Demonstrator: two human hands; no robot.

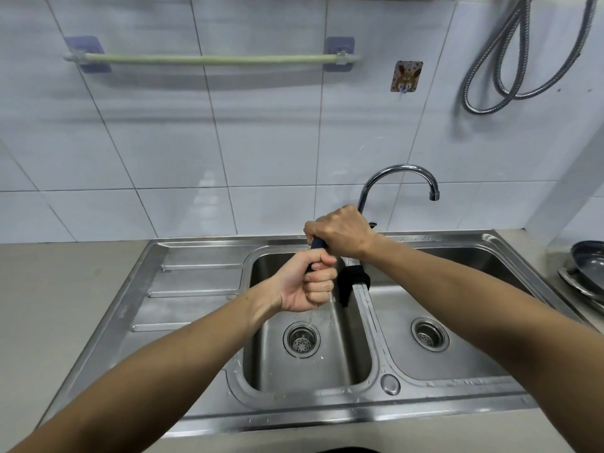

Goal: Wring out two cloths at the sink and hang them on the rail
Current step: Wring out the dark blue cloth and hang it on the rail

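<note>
A dark blue cloth (318,244) is twisted into a tight rope between both fists, above the left basin of the steel sink (202,253). My left hand (307,282) grips its near end, and water trickles from this fist toward the drain. My right hand (340,233) grips the far end. A second black cloth (351,282) lies draped over the divider between the two basins, just right of my left hand. The pale green rail (212,59) runs along the tiled wall high up, bare, held by two purple stick-on mounts.
A chrome tap (403,173) arches behind my right hand, its spout over the right basin. A metal shower hose (510,76) loops on the wall at upper right. A small hook (406,76) is stuck right of the rail. Metal dishes (585,273) sit at the right edge.
</note>
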